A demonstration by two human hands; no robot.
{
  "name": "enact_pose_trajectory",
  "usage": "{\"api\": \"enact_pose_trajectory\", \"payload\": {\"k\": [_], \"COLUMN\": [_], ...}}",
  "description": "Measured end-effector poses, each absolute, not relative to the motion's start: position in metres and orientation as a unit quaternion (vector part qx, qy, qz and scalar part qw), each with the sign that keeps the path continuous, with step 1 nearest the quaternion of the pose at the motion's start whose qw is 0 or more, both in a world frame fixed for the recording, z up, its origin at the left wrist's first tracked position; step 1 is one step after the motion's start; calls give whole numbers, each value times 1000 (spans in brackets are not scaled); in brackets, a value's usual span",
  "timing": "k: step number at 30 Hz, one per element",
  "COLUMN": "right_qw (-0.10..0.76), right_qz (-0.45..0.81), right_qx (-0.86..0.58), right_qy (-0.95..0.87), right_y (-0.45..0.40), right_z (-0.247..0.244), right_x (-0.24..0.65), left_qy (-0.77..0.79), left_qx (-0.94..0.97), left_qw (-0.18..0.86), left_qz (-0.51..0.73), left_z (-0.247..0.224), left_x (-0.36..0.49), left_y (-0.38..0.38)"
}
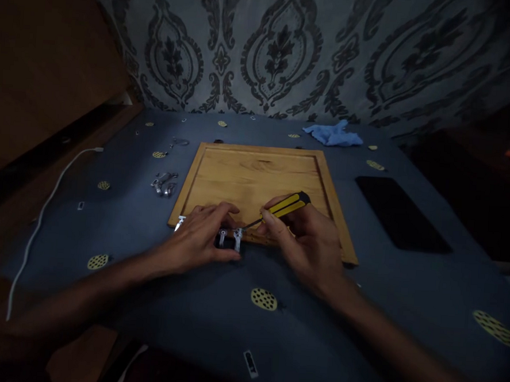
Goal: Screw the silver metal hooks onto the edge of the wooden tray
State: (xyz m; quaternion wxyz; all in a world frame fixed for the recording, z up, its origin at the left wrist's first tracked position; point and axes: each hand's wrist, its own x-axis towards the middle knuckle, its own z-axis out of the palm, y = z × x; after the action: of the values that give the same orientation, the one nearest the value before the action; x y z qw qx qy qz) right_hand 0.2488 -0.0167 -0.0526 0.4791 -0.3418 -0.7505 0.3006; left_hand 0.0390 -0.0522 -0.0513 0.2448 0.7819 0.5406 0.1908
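My right hand [306,240] is closed around a yellow-and-black screwdriver [287,205]. Its thin shaft slants down to the left, and the tip meets a shiny metal bracket [238,239] at the front edge of a framed wooden panel [255,179]. On the left, my left hand [200,234] steadies that bracket, thumb below it and fingers above. Another bright metal piece [179,223] shows at the panel's left front corner, partly behind my left hand. The exact contact of tip and screw is too small to make out.
Several loose metal fittings [164,184] lie left of the panel. A blue cloth [334,133] rests at the back, and a black phone-like slab [400,214] lies to the right. A white cable [49,207] runs along the left side of the patterned blue tablecloth [177,324].
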Motion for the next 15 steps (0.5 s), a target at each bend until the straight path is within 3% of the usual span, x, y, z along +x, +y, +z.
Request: {"api": "enact_pose_trajectory", "payload": {"k": [15], "right_qw": [498], "right_qz": [323], "right_qx": [-364], "right_qy": [-718], "right_y": [-20], "right_z": [-48], "right_x": [253], "left_qy": [559], "left_qx": [769], "left_qw": [262], "left_qz": [165], "left_z": [-45], "left_x": [43], "left_y": [-53]}}
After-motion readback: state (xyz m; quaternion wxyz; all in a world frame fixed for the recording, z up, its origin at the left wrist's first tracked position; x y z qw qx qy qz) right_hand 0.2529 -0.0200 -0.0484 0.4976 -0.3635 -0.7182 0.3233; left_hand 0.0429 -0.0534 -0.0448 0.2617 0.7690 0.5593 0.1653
